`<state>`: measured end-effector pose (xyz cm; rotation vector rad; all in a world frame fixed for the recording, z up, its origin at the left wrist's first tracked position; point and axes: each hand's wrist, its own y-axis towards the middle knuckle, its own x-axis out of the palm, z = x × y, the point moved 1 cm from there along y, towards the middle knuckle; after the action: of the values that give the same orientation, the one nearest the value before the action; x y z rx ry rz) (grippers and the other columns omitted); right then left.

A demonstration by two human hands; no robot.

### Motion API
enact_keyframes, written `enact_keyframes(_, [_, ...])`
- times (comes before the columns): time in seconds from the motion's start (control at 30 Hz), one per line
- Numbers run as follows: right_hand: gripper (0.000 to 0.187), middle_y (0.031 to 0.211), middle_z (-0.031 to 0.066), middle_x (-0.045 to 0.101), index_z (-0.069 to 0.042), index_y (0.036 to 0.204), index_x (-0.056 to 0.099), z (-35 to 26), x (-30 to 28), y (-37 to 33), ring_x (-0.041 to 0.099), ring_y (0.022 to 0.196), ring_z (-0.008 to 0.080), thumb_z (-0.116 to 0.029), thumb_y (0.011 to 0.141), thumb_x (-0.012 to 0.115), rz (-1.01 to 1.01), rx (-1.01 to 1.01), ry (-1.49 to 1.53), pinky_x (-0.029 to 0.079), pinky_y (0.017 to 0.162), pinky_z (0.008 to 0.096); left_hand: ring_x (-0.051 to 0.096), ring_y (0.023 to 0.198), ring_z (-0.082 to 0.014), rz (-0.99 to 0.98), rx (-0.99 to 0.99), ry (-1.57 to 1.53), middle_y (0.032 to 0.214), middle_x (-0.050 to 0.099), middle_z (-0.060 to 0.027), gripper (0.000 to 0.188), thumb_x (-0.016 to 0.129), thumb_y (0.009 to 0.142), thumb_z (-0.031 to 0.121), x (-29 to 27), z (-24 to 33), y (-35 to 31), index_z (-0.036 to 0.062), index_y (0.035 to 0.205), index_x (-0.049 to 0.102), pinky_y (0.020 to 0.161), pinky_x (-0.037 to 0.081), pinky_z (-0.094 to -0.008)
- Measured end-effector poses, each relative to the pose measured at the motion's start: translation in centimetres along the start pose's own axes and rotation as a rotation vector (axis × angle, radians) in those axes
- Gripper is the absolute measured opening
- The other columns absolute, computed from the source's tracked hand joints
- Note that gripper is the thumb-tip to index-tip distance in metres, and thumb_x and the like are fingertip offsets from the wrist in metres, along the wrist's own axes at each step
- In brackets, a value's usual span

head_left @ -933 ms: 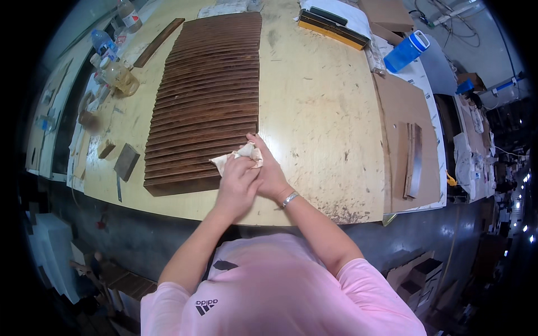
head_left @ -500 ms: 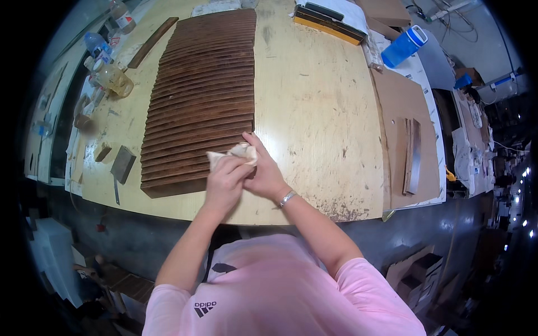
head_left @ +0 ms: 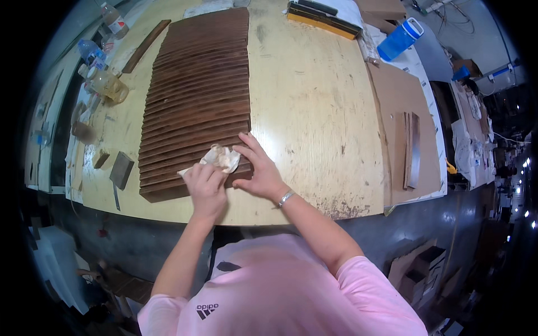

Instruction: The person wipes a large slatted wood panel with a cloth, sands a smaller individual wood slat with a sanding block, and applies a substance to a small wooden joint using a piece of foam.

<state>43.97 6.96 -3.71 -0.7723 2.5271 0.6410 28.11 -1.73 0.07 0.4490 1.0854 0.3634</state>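
Note:
A dark brown ribbed wooden panel (head_left: 196, 89), its slats running crosswise, lies lengthwise on a pale worktable (head_left: 314, 123). My left hand (head_left: 206, 190) is closed on a crumpled cream cloth (head_left: 223, 159), which rests on the panel's near slats. My right hand (head_left: 260, 171) has its fingers spread and steadies the panel's near right corner. Its thumb and fingertips lie along the panel's edge, close beside the cloth but apart from it. The slats under the cloth are hidden.
Several bottles (head_left: 109, 84) stand along the left edge, near a loose wooden strip (head_left: 147, 46). A grey block (head_left: 121, 169) lies left of the panel. At the right are a blue bottle (head_left: 400, 39), a cardboard sheet (head_left: 400, 101) and metal strips (head_left: 412, 151).
My left hand has slid left along the slats with the cloth. My right hand has come away from the cloth, its fingers spreading at the panel's edge. The view has shifted slightly.

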Motion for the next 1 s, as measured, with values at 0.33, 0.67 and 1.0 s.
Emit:
enact_keyframes(0.33, [0.073, 0.159, 0.0094, 0.035, -0.011, 0.138, 0.052, 0.1, -0.2, 0.2, 0.031, 0.148, 0.0347, -0.013, 0.070, 0.079, 0.002, -0.003, -0.013, 0.037, 0.118, 0.0400, 0.057, 0.091, -0.0250, 0.022, 0.002, 0.045, 0.085, 0.063, -0.0010, 0.011, 0.072, 0.071, 0.007, -0.2, -1.4, -0.4, 0.0133, 0.078, 0.066, 0.083, 0.036, -0.0426])
enact_keyframes(0.67, [0.081, 0.159, 0.0077, 0.035, -0.014, 0.135, 0.055, -0.1, -0.2, 0.2, 0.032, 0.147, 0.0337, -0.018, 0.062, 0.089, 0.004, 0.055, -0.014, 0.038, 0.118, 0.0411, 0.060, 0.094, -0.0256, 0.153, 0.095, 0.038, 0.090, 0.067, -0.0015, 0.010, 0.071, 0.075, 0.008, -3.6, -6.0, -2.8, 0.0138, 0.082, 0.067, 0.090, 0.037, -0.0439])
enact_keyframes(1.0, [0.085, 0.158, 0.0090, 0.035, -0.011, 0.137, 0.053, 0.0, 0.1, 0.4, 0.032, 0.147, 0.0353, -0.017, 0.061, 0.090, -0.013, 0.026, -0.035, 0.037, 0.118, 0.0418, 0.059, 0.093, -0.0253, 0.179, -0.056, -0.011, 0.093, 0.065, -0.0055, 0.008, 0.074, 0.080, 0.010, -2.9, -5.4, -3.4, 0.0109, 0.087, 0.071, 0.086, 0.044, -0.0419])
